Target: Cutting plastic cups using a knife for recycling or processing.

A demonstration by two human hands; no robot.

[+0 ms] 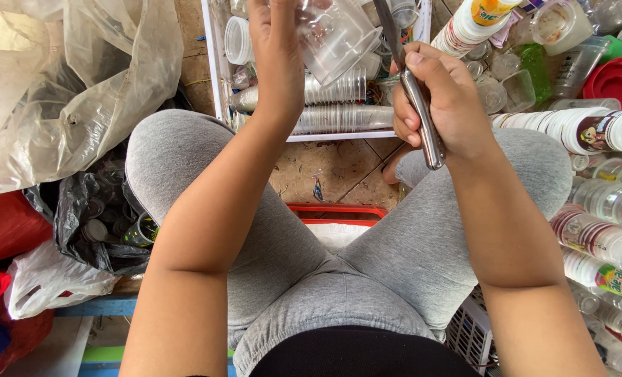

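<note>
My left hand [277, 52] holds a clear plastic cup [335, 38] at the top of the head view, its mouth tilted toward the right. My right hand [436, 98] is closed around the metal handle of a knife [422, 119], whose blade points up toward the cup. Both hands hover above a white crate [214, 70] that holds stacks of clear plastic cups [342, 119] lying on their sides. My knees in grey trousers frame the scene below.
Large clear plastic bags [66, 84] and a black bag [91, 216] with cups lie at left. Stacked printed cups [590, 129] and bottles pile at right, with a red lid [618, 80]. A red-rimmed seat [335, 211] sits between my legs on the tiled floor.
</note>
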